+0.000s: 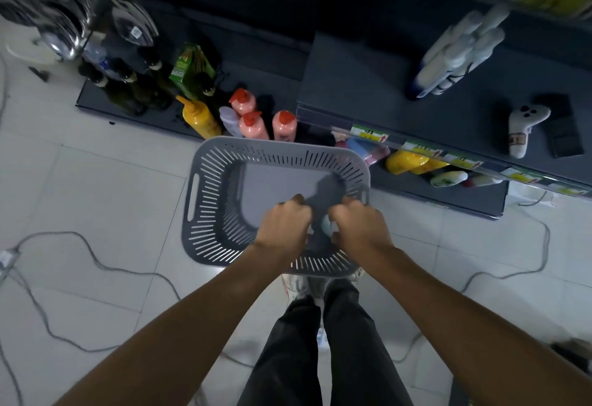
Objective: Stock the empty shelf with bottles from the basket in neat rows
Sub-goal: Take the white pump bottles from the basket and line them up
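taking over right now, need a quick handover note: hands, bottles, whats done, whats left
Hands: left hand and right hand are both down in the basket's near right corner, fingers curled round a pale item they mostly hide.
Basket: on the floor before the low shelf; the rest of its bottom shows bare.
Done: yellow bottle and three pink bottles stand on that shelf.
Left: lift the pale item out and shelve it in line; it is likely the last.
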`<act>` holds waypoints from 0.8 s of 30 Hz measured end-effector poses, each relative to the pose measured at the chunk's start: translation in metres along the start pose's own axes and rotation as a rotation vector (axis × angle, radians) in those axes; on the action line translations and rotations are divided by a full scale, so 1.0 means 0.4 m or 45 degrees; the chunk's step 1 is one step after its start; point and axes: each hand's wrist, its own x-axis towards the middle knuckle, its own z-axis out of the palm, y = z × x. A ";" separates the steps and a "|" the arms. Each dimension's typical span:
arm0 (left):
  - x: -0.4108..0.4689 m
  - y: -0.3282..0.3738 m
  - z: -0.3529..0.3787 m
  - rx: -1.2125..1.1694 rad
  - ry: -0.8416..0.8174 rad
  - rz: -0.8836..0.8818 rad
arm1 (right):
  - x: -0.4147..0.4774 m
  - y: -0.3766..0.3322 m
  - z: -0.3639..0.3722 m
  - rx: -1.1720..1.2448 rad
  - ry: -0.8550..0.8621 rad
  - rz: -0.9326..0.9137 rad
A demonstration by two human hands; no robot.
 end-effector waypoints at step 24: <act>-0.100 0.176 -0.723 0.169 0.485 0.238 | -0.287 0.137 -0.683 0.063 0.547 -0.068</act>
